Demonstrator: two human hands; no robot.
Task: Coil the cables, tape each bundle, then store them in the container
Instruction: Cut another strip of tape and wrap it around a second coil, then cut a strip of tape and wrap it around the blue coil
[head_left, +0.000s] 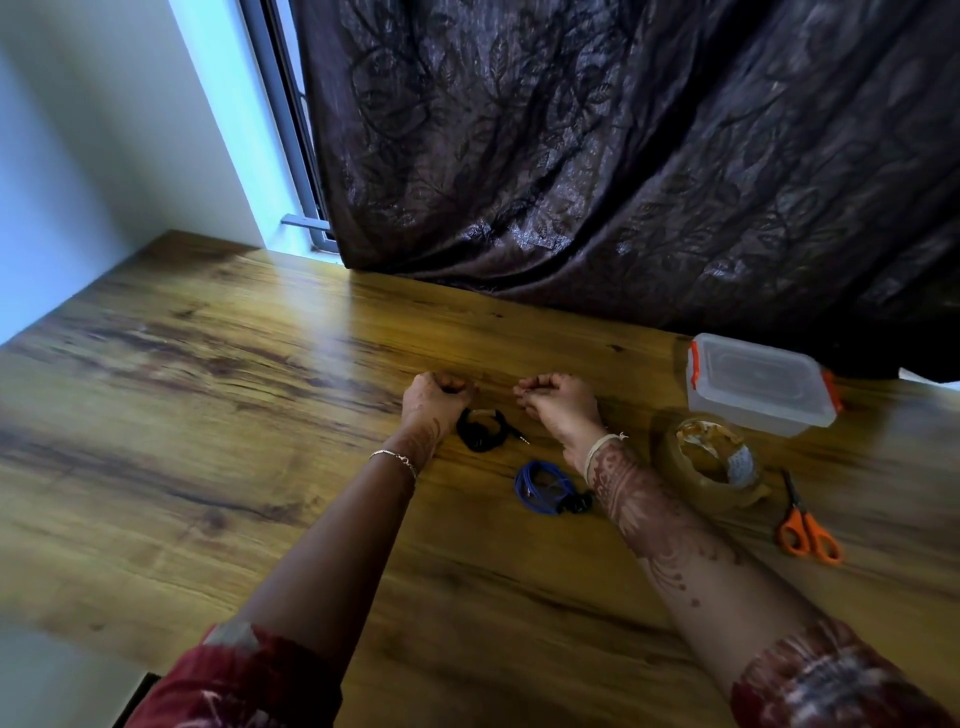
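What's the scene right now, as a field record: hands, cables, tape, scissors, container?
left hand: fingers curled, just beyond black cable; contents unclear
right hand: fingers curled, fingertips together; contents unclear
black cable: coiled, on table, between the wrists
blue cable: coiled, nearer the person, beside right forearm
tape roll: flat on table, right of right wrist
scissors: orange handles, right of tape roll
container: clear, lid on, orange clips, beyond tape roll

Glossy wood-grain table (208, 389), clear plastic container (753, 384), sheeny cloth curtain (623, 156).
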